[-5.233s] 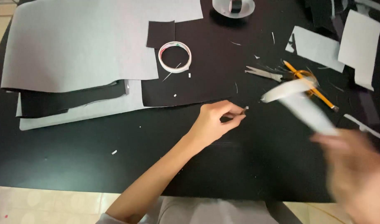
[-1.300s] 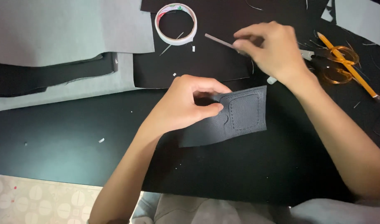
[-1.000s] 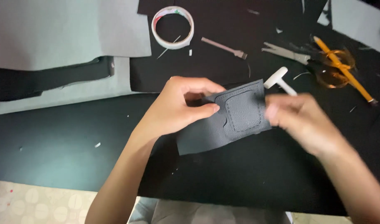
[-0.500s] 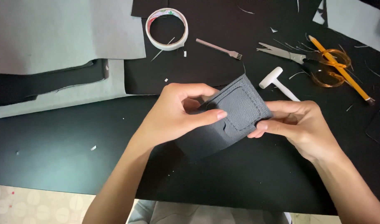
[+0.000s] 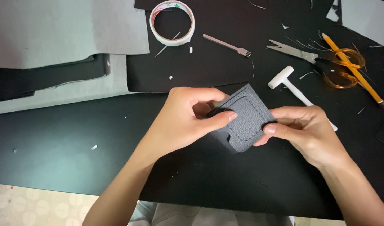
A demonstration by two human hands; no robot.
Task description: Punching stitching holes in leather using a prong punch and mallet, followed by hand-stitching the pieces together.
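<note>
left hand (image 5: 181, 121) and right hand (image 5: 305, 132) pinch a stitched grey leather piece (image 5: 247, 119) above the black mat (image 5: 54, 142).

The leather piece (image 5: 247, 121) lies centre, held between both hands above the mat (image 5: 54, 142). At twelve o'clock sits the punch (image 5: 227, 45), the tape roll (image 5: 172, 22) at eleven, the mallet (image 5: 293, 90) at two, and the scissors (image 5: 317, 58) beyond it.

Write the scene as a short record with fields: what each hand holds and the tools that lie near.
Left hand: pinches the small dark grey leather piece with a stitched pocket
Right hand: holds the same piece at its right edge
Behind the hands: white mallet, orange-handled scissors, yellow pencil, metal pronged chisel, white tape roll
Surface: black mat
</note>
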